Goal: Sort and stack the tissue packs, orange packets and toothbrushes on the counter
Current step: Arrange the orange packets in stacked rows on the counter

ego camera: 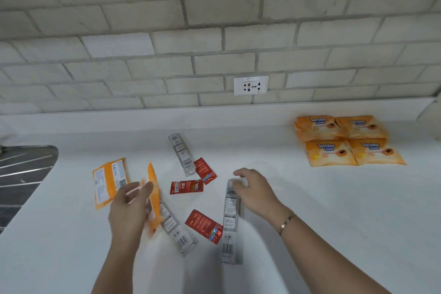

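White counter (322,203) under a brick wall (214,31) held four tissue packs (346,141) squared up at far right. The left hand (130,207) gripped a blurred orange pack (152,186) edge-on; the right hand (254,192) curled its fingers on a toothbrush (230,222). Red packets (186,186) lay between.

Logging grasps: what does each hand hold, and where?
Left-hand grip pinches the flat orange plastic pack near its middle; right-hand grip curls over the grey toothbrush package's far end, hold unclear.
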`<state>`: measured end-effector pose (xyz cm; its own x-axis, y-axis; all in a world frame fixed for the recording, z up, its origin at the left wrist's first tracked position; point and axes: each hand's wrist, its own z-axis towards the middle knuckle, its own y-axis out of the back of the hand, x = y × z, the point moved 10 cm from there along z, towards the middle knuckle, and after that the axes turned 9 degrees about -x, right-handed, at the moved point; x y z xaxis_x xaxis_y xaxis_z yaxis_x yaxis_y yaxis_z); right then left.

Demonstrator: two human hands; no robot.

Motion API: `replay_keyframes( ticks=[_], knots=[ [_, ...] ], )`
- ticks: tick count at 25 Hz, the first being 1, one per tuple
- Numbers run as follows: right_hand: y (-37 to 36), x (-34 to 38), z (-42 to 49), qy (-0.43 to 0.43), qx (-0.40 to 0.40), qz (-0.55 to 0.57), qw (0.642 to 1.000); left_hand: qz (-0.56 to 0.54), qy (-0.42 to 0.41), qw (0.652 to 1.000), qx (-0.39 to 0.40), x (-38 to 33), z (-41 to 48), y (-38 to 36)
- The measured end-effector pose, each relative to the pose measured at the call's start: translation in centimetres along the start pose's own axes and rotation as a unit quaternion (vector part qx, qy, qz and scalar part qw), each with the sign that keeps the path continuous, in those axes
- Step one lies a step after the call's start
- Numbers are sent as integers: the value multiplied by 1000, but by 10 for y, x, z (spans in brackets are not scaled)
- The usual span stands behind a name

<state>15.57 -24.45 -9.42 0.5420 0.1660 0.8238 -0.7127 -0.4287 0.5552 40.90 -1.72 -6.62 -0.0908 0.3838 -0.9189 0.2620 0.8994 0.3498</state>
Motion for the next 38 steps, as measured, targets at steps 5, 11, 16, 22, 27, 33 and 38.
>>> replay_keyframes(
  ticks=[5, 11, 16, 22, 27, 33, 38],
  knots=[
    [-2, 16, -13, -68, 18, 248, 966, -273, 285, 844, 363, -16, -102, -124],
    [61, 7, -16, -92, -9, 423, 902, -283, 378, 756, 454, -33, -175, -186],
    [111, -42, -18, -118, -103, 418, 895, -209, 314, 827, 418, -34, -179, -219],
    [177, -109, -24, -161, -197, 408, 877, -112, 127, 915, 365, -45, -201, -271],
    [241, -164, -21, -176, -278, 379, 865, 36, -16, 940, 339, -53, -238, -326],
    [309, -244, -4, -224, -301, 315, 872, 131, -104, 911, 376, -66, -297, -429],
    [374, -278, 24, -207, -332, 184, 902, 180, -150, 893, 385, -87, -324, -501]
  ],
)
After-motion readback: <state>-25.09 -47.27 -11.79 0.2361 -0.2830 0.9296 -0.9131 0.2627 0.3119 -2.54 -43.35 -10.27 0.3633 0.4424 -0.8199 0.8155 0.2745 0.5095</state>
